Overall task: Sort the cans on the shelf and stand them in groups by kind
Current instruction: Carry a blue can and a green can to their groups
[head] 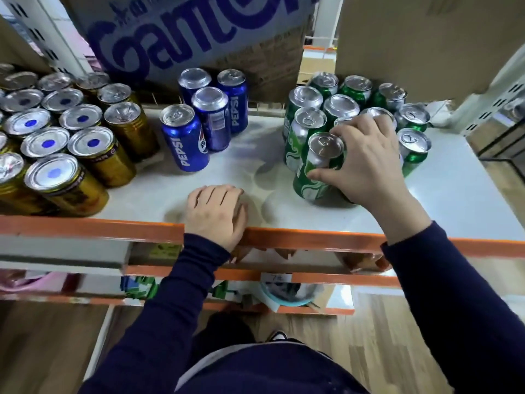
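Note:
Three kinds of cans stand on the white shelf (233, 177). Several gold cans (85, 149) crowd the left side. Several blue Pepsi cans (210, 118) stand in the middle toward the back. Several green cans (341, 106) are grouped at the right. My right hand (366, 157) grips the frontmost green can (318, 166) from the right side, thumb on its front, fingers lying over the cans behind. My left hand (218, 214) rests palm down on the shelf's front edge, holding nothing, fingers curled over the rim.
A cardboard box with purple lettering (199, 32) stands behind the Pepsi cans, another plain box (426, 38) behind the green ones. The shelf has an orange front rail (85, 228). Lower shelves with goods (284, 291) and wood floor lie below.

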Action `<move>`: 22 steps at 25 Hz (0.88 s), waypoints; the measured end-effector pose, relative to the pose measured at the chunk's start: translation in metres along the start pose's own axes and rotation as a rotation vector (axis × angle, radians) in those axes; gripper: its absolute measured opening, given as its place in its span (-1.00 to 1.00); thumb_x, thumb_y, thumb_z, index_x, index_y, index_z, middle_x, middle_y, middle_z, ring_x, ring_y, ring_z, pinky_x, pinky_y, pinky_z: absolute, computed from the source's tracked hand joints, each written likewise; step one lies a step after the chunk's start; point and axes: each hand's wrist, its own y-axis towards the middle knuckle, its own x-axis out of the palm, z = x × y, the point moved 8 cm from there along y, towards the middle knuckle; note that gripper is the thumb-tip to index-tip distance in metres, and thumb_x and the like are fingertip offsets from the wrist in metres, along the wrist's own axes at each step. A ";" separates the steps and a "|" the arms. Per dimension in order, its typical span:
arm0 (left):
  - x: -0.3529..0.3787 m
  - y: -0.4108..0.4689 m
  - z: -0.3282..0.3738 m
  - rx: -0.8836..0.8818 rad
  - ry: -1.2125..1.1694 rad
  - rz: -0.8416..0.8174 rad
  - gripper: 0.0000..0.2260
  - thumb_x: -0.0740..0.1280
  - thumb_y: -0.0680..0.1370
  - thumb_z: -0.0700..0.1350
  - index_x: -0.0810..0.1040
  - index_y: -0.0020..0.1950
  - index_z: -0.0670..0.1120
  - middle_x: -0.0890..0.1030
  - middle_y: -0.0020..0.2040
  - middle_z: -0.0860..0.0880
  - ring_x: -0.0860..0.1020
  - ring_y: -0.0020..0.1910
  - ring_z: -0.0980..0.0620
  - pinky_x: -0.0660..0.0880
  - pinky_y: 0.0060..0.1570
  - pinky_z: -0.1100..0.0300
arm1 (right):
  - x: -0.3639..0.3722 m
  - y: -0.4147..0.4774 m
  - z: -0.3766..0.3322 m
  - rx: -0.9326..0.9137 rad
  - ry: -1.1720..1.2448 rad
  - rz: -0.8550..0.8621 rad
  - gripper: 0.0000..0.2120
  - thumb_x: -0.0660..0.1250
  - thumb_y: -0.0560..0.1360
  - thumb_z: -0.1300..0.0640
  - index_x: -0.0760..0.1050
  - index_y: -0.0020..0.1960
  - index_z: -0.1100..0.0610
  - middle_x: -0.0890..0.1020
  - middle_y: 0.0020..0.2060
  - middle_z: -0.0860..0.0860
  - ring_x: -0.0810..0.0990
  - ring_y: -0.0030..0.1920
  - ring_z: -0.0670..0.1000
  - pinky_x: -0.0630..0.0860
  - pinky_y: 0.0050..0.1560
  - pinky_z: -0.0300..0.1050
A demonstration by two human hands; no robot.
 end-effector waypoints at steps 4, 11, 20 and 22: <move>0.000 -0.002 0.003 -0.050 0.013 -0.038 -0.72 0.16 0.51 -0.04 0.59 0.05 -0.11 0.62 0.01 -0.08 0.56 -0.02 -0.13 0.43 -0.02 0.05 | 0.006 -0.005 0.001 -0.043 0.033 -0.022 -0.29 0.55 0.22 -0.20 0.51 0.22 0.19 0.52 0.13 0.12 0.38 0.18 0.20 0.25 0.22 0.02; -0.040 -0.020 -0.024 -0.195 -0.029 0.038 -0.70 0.14 0.56 -0.01 0.61 0.01 -0.10 0.64 -0.03 -0.06 0.58 -0.02 -0.12 0.44 -0.04 0.04 | -0.010 -0.022 -0.059 -0.291 0.445 0.193 -0.70 0.35 0.51 0.07 0.56 0.14 0.26 0.59 0.02 0.13 0.54 0.05 0.13 0.37 0.11 -0.16; -0.142 -0.181 -0.184 -0.669 0.173 0.088 -0.68 0.13 0.56 -0.02 0.61 0.03 -0.15 0.64 -0.02 -0.12 0.58 -0.09 -0.18 0.41 -0.01 -0.03 | 0.074 -0.069 -0.278 -0.584 0.622 -0.252 -0.78 0.37 0.50 0.16 0.57 0.13 0.18 0.59 0.01 0.07 0.55 0.05 0.09 0.44 0.07 -0.12; -0.161 -0.222 -0.222 -0.741 0.196 0.089 -0.70 0.14 0.56 -0.02 0.61 0.02 -0.13 0.64 -0.03 -0.11 0.59 -0.09 -0.18 0.42 -0.02 -0.03 | 0.088 -0.081 -0.335 -0.634 0.638 -0.309 -0.77 0.37 0.50 0.17 0.57 0.14 0.19 0.58 0.03 0.07 0.54 0.08 0.08 0.44 0.11 -0.11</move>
